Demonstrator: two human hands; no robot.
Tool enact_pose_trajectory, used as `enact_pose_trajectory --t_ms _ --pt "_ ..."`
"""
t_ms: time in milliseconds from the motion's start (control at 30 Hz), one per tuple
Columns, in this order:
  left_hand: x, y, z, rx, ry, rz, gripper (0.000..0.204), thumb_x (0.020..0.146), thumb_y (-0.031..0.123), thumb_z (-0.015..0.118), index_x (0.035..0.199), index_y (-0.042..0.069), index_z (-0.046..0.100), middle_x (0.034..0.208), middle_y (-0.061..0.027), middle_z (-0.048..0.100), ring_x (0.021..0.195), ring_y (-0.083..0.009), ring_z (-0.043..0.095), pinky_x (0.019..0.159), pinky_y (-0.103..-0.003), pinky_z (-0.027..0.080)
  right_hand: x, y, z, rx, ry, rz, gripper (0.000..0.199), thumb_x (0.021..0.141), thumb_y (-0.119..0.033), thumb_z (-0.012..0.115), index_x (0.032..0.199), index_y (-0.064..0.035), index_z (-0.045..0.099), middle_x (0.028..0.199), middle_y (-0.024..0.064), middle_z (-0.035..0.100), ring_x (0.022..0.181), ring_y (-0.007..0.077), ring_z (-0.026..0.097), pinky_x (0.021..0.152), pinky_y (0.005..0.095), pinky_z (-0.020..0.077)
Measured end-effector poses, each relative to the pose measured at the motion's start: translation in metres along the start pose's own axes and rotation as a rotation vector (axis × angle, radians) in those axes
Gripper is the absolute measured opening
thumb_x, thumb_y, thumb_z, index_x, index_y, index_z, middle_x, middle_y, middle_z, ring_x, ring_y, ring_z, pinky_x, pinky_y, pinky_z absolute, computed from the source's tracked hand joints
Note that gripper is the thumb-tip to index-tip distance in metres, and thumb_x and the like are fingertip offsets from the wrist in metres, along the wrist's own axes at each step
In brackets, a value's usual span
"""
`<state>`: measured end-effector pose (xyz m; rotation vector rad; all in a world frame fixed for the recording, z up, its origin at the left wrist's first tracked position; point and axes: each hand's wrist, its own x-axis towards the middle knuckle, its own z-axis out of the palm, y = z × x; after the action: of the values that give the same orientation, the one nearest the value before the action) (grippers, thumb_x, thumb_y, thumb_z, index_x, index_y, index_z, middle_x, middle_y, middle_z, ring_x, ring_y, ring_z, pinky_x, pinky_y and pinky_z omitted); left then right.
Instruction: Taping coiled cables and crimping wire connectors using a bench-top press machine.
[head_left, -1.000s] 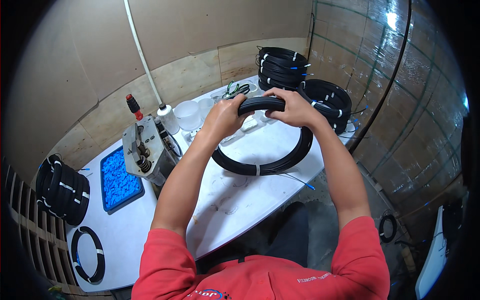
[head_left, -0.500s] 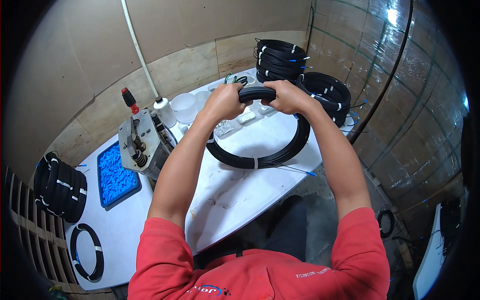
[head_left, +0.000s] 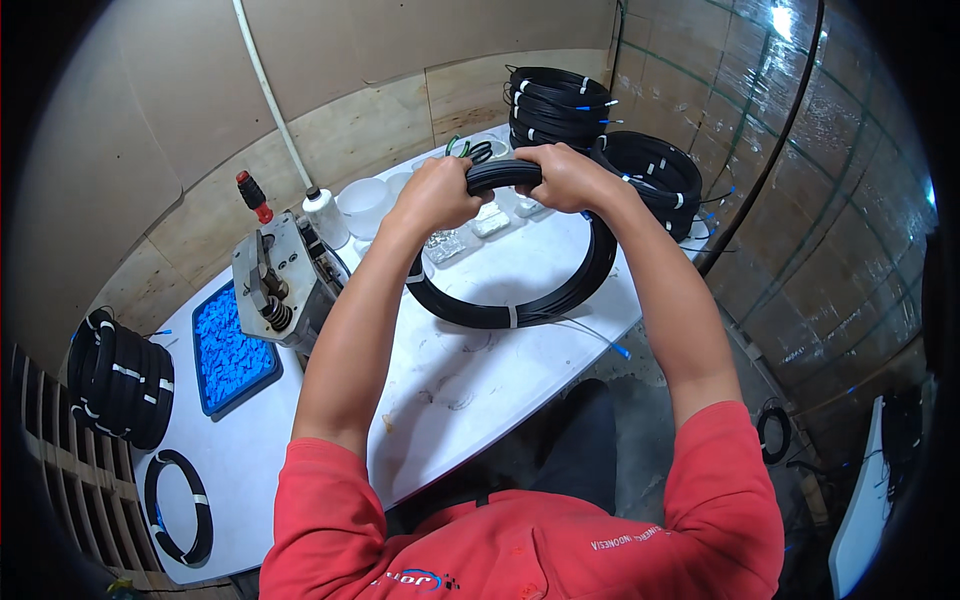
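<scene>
Both hands grip the far side of a coil of black cable (head_left: 470,312), which is tilted up toward me over the white table. My left hand (head_left: 440,192) is wrapped round the coil at its upper left. Round the upper right of the same coil, my right hand (head_left: 566,178) is closed. Between the two hands a thick bundle of cable strands shows. A white tie binds the near side of the coil, and a thin cable end with a blue connector (head_left: 621,352) sticks out at its right.
Stacked cable coils (head_left: 555,108) stand at the far right, beside another stack (head_left: 655,180). A metal hand press (head_left: 285,280) with a red-black handle and a tray of blue pieces (head_left: 240,398) are at left. More coils (head_left: 120,385) and a single coil (head_left: 205,510) lie at far left.
The coil and both hands have shifted very slightly left and up in the picture. Both hands keep their hold on it.
</scene>
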<state>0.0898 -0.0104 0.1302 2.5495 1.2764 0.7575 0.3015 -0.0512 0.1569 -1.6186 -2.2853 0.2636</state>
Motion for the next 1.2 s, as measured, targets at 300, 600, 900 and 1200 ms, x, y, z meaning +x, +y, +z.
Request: enact_pose_trajectory --t_ms 300,600,900,1200 --pt "0.002 0.003 0.005 0.061 0.012 0.038 0.036 0.076 0.031 0.084 0.099 0.005 0.073 0.089 -0.0203 0.074 0.087 -0.0379 0.071 0.081 -0.048 0.056 -0.004 -0.007 0.007 -0.023 0.029 -0.027 0.023 0.087 -0.009 0.070 0.110 -0.0053 0.066 0.094 0.0216 0.072 0.087 0.0393 0.068 0.080 0.0440 0.0529" --pt "0.008 0.006 0.006 0.057 0.028 0.110 0.030 0.080 0.027 0.081 0.101 0.006 0.074 0.089 -0.0207 0.073 0.085 -0.0391 0.070 0.080 -0.048 0.055 0.000 -0.008 0.007 -0.069 0.019 -0.006 0.025 0.086 -0.011 0.071 0.109 -0.0046 0.066 0.094 0.0224 0.072 0.088 0.0393 0.068 0.080 0.0439 0.0529" --pt "-0.015 0.011 0.005 0.082 0.061 0.113 0.019 0.079 0.018 0.073 0.092 0.004 0.067 0.079 -0.0242 0.068 0.080 -0.0454 0.066 0.075 -0.052 0.053 0.030 0.078 -0.002 0.770 0.068 -0.105 0.042 0.099 -0.031 0.067 0.128 -0.0014 0.065 0.104 0.0049 0.071 0.089 0.0112 0.064 0.076 0.0248 0.0518" --pt "-0.052 0.021 0.005 0.070 0.101 0.129 0.021 0.072 0.007 0.070 0.085 0.005 0.054 0.072 -0.0180 0.061 0.068 -0.0432 0.062 0.061 -0.050 0.050 0.103 0.204 0.112 -0.122 0.099 0.073 0.024 0.089 -0.017 0.065 0.108 -0.0084 0.077 0.112 0.0168 0.068 0.110 0.0339 0.065 0.097 0.0432 0.0519"
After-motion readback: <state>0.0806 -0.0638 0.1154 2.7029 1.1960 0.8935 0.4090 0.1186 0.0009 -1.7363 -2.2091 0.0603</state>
